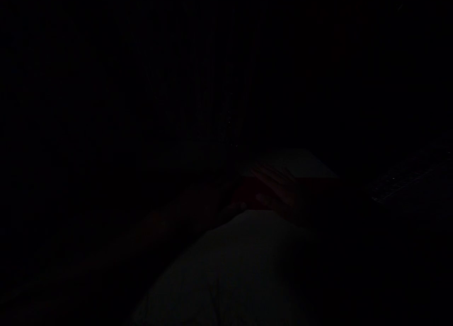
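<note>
The picture is very dark. A red flat piece (pixel 249 194), whose kind I cannot make out, lies between my two hands. My right hand (pixel 283 189) rests on it from the right, its fingers stretched out and lying flat toward the pale sheet-like surface (pixel 307 163) behind. From the left reaches my left hand (pixel 215 205), with what looks like its thumb at the near edge of the red piece. Its other fingers are lost in shadow, so whether it grips anything is unclear.
Pale cloth (pixel 230 269), perhaps clothing, fills the lower middle. On the right, something shiny (pixel 396 184) catches faint glints of light. Blackness hides everything else around.
</note>
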`<move>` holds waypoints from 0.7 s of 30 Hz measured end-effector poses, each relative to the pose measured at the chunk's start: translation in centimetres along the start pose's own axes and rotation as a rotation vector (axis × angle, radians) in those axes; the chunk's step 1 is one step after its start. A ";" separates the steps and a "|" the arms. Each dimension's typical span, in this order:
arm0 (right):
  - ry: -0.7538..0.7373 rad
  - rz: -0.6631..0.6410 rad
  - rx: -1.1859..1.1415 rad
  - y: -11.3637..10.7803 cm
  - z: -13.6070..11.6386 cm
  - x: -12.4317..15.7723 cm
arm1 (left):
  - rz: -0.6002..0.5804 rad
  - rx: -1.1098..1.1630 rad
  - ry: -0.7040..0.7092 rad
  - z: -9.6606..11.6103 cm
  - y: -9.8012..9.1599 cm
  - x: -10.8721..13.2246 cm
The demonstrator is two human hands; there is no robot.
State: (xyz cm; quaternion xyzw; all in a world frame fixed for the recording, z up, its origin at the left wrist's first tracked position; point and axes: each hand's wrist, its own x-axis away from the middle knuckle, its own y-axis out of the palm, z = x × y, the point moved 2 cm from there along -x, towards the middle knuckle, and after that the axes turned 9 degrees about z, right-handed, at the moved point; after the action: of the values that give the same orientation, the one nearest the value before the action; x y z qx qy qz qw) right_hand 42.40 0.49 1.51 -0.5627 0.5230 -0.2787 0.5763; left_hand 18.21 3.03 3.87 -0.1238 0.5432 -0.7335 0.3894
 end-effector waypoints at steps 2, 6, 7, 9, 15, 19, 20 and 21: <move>-0.016 0.032 0.010 0.0 0.0 0.0 | -0.010 -0.029 -0.003 0.2 -0.1 -0.1; -0.028 -0.060 0.035 0.1 -0.2 0.0 | 0.015 -0.122 0.040 0.9 -0.6 -0.3; -0.029 -0.056 0.029 0.1 -0.2 0.0 | 0.019 -0.124 0.037 1.0 -0.7 -0.3; -0.024 0.008 0.022 0.0 -0.2 -0.1 | 0.006 -0.091 0.009 0.9 -0.5 -0.3; 0.001 -0.025 0.049 0.4 0.0 -0.1 | 0.036 -0.051 -0.006 0.7 -0.3 -0.2; 0.028 -0.078 0.031 0.5 0.1 0.1 | 0.035 -0.094 -0.075 0.4 -0.5 -0.2; 0.021 -0.039 0.037 0.4 0.1 0.1 | 0.015 -0.100 -0.086 0.3 -0.4 -0.2; 0.009 0.010 0.043 0.4 0.2 0.1 | -0.004 -0.100 -0.093 0.1 -0.2 -0.1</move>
State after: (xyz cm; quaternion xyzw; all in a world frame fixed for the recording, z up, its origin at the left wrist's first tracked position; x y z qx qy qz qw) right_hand 42.49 0.57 1.07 -0.5463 0.5224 -0.2894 0.5873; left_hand 18.28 3.04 4.17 -0.1781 0.5601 -0.6996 0.4062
